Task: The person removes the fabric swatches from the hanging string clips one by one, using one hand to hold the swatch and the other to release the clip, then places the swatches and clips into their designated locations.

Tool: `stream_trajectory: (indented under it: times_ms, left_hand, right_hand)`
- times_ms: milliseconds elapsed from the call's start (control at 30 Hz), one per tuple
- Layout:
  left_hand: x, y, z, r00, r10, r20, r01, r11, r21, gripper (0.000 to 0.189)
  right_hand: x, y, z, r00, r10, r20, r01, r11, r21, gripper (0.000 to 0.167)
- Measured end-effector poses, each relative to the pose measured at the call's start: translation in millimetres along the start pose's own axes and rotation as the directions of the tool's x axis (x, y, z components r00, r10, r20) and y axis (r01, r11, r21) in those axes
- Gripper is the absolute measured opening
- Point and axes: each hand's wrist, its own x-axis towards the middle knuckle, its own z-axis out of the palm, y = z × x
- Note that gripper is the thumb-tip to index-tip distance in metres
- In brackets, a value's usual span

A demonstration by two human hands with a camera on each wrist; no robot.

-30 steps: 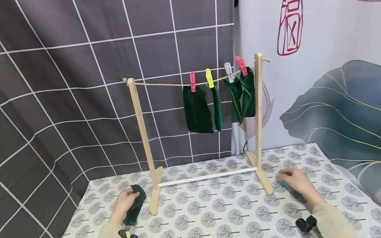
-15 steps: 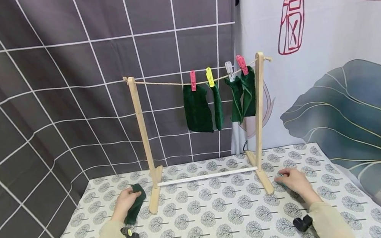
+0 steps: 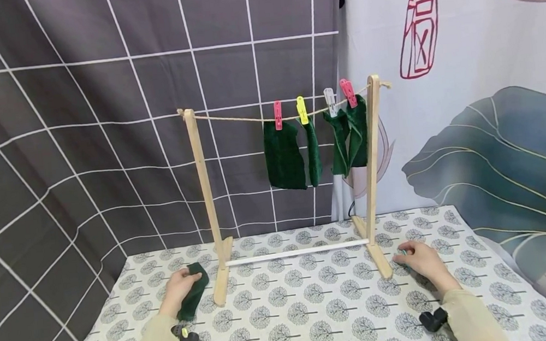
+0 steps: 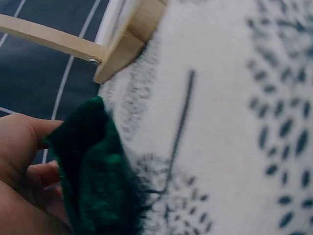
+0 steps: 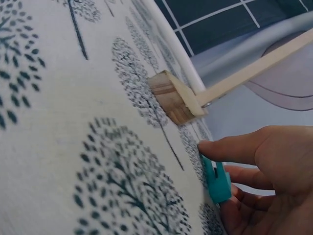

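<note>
At the left of the table my left hand (image 3: 178,289) pinches a small dark green cloth (image 3: 197,294) between thumb and fingers. In the left wrist view that cloth (image 4: 95,181) looks folded, its upper edge near the thumb. On the right side, my right hand (image 3: 426,263) holds a teal clothes peg (image 5: 220,185), mostly covered by the fingers in the head view. Between the hands stands a wooden rack with a rope (image 3: 236,119). Green cloths (image 3: 283,155) hang on its right half under a pink peg (image 3: 278,115), a yellow peg (image 3: 302,110), a white peg (image 3: 330,103) and another pink peg (image 3: 348,94).
The rack's left post (image 3: 203,182) and right post (image 3: 372,161) rise from wooden feet, joined low down by a white bar (image 3: 296,253). A tree-patterned tablecloth (image 3: 305,304) covers the table. Behind hang a dark checked curtain (image 3: 220,27) and a pale printed one (image 3: 488,51).
Both hands stay nearly in place, still holding the cloth and the peg. My right hand has shifted very slightly left. The hanging cloths look the same.
</note>
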Motion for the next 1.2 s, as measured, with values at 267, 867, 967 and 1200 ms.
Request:
stream_trajectory:
  times_ms: [267, 867, 967, 1200]
  left_hand:
    - [-14.2, 1.0, -11.3, 1.000, 0.021, -0.008, -0.021, 1.000, -0.023, 0.059]
    - [-36.6, 26.4, -38.2, 0.986, 0.161, -0.052, -0.159, 0.987, 0.038, 0.043]
    - [-38.4, 46.3, -36.3, 0.971, 0.234, -0.050, -0.231, 0.971, 0.067, 0.040]
    - [-40.9, 95.4, -38.8, 0.916, 0.398, -0.046, -0.397, 0.917, 0.016, 0.035]
  right_hand:
    - [-7.4, 0, -7, 0.999, -0.026, 0.034, 0.023, 0.996, 0.086, 0.060]
    - [-19.7, -17, -49, 0.993, -0.116, 0.030, 0.116, 0.993, -0.009, 0.062]
    - [-20.7, -31, -57, 0.986, -0.169, 0.002, 0.169, 0.986, -0.013, 0.059]
    - [-21.3, -71, -78, 0.950, -0.302, -0.083, 0.302, 0.953, -0.018, 0.051]
